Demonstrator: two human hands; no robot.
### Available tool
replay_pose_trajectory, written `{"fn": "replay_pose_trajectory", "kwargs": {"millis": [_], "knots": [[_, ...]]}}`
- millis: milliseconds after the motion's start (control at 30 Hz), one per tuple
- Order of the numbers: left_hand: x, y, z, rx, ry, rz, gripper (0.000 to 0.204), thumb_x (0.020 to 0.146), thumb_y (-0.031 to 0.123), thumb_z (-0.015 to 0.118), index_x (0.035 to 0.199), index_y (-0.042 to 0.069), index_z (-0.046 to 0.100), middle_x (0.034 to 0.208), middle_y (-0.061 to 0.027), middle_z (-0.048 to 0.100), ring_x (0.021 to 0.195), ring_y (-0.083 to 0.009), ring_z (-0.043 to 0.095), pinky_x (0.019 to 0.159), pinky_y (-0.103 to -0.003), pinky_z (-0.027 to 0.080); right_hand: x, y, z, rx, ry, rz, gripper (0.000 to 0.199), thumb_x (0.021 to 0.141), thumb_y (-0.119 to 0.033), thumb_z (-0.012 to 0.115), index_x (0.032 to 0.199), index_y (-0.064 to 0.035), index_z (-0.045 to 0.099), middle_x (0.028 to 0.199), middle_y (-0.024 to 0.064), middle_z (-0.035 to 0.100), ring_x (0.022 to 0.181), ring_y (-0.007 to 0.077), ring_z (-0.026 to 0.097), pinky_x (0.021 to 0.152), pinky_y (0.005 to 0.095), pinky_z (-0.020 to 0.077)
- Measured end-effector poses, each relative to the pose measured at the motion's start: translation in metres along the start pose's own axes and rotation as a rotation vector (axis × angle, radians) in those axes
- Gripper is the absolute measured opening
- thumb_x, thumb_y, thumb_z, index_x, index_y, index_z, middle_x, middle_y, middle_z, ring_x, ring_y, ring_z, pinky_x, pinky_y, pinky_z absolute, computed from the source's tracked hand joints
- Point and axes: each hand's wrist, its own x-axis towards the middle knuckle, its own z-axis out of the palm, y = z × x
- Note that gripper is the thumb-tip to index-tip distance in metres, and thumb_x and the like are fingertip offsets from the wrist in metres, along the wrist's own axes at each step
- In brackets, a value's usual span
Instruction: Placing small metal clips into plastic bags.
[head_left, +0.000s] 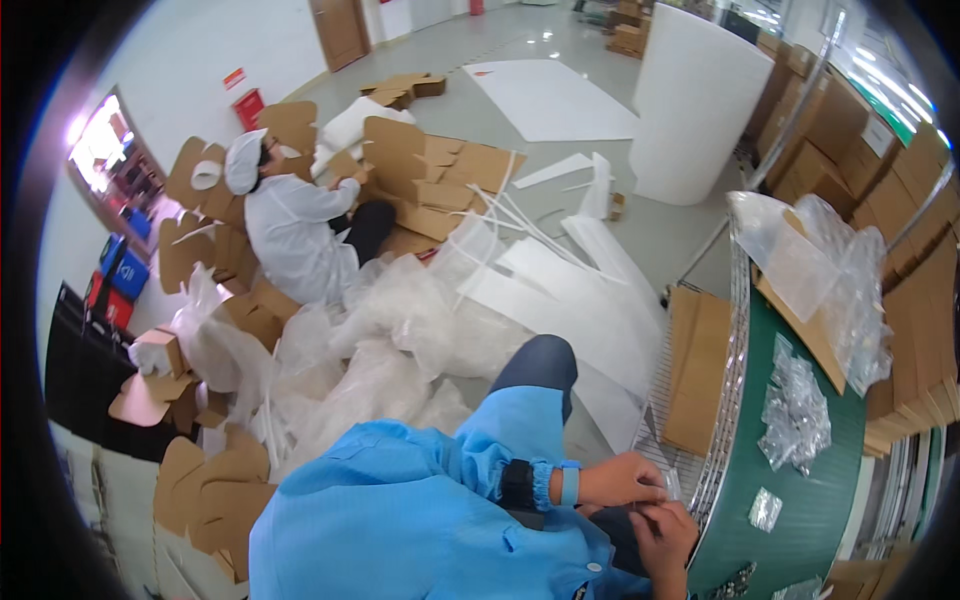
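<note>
My left hand [622, 480], with a blue band at its wrist, reaches in from the left with its fingers pinched. My right hand [665, 535] is closed just below it, its fingertips almost meeting the left ones. Between them a small piece of clear plastic [673, 486] shows, perhaps a little bag; most of it is hidden by the fingers. Both hands are over my lap, beside the edge of a green-topped wire rack table [800, 440]. On that table lie a pile of small clear bags [793, 415] and one small silvery packet [765, 509].
Large clear bags and a brown board [797, 318] lie at the table's far end. Flat cardboard [698, 370] leans on the wire shelf. Plastic film [385, 365], white foam sheets and opened cartons cover the floor. A person in white [298, 235] sits among cartons.
</note>
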Motion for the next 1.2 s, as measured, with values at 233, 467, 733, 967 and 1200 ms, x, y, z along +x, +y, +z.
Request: {"fn": "replay_pose_trajectory", "kwargs": {"millis": [233,467,733,967,1200], "knots": [[-0.005,-0.005,-0.010,0.306,-0.091,0.233,0.023,0.093,0.024,0.064,0.097,0.002,0.070,0.067,-0.0064,0.063,0.040,-0.0131,0.055,0.039,-0.027,0.044,-0.005,0.019,0.001,0.458,0.170,0.624,0.035,0.082,-0.002,0.069,0.114,0.0004,0.056,0.097,0.0064,0.059,0.083,0.0109,0.058,0.069,0.0244,0.0468],[-0.004,0.001,-0.011,0.375,-0.111,0.144,0.021,0.090,0.020,0.067,0.093,-0.001,0.067,0.069,-0.0072,0.064,0.046,-0.0145,0.060,0.041,-0.028,0.047,-0.030,0.049,-0.009,0.721,-0.097,0.723,0.020,0.085,0.000,0.066,0.103,0.0032,0.060,0.094,0.0077,0.060,0.073,0.0105,0.058,0.064,0.0230,0.0464],[-0.004,-0.014,-0.023,0.347,-0.052,0.133,0.022,0.090,0.022,0.068,0.091,0.000,0.067,0.075,-0.0088,0.066,0.053,-0.0160,0.064,0.047,-0.029,0.049,-0.015,0.035,-0.004,0.557,-0.059,0.625,0.005,0.086,0.001,0.065,0.090,0.0020,0.063,0.078,0.0043,0.064,0.065,0.0090,0.058,0.061,0.0210,0.0458],[-0.005,-0.024,-0.029,0.393,0.113,0.179,0.023,0.088,0.024,0.069,0.091,0.002,0.068,0.078,-0.0120,0.068,0.072,-0.0239,0.064,0.068,-0.036,0.049,-0.015,0.033,-0.001,0.717,-0.017,0.816,0.006,0.086,0.000,0.067,0.091,0.0025,0.064,0.072,0.0037,0.065,0.062,0.0078,0.059,0.061,0.0201,0.0476],[-0.007,-0.023,-0.025,0.368,0.392,0.222,0.027,0.083,0.019,0.072,0.105,0.005,0.064,0.100,-0.0110,0.063,0.089,-0.0250,0.062,0.078,-0.036,0.049,-0.013,0.033,0.002,0.693,0.026,0.870,0.002,0.086,0.001,0.066,0.087,0.0019,0.064,0.072,0.0037,0.065,0.060,0.0077,0.059,0.059,0.0199,0.0475]]}}
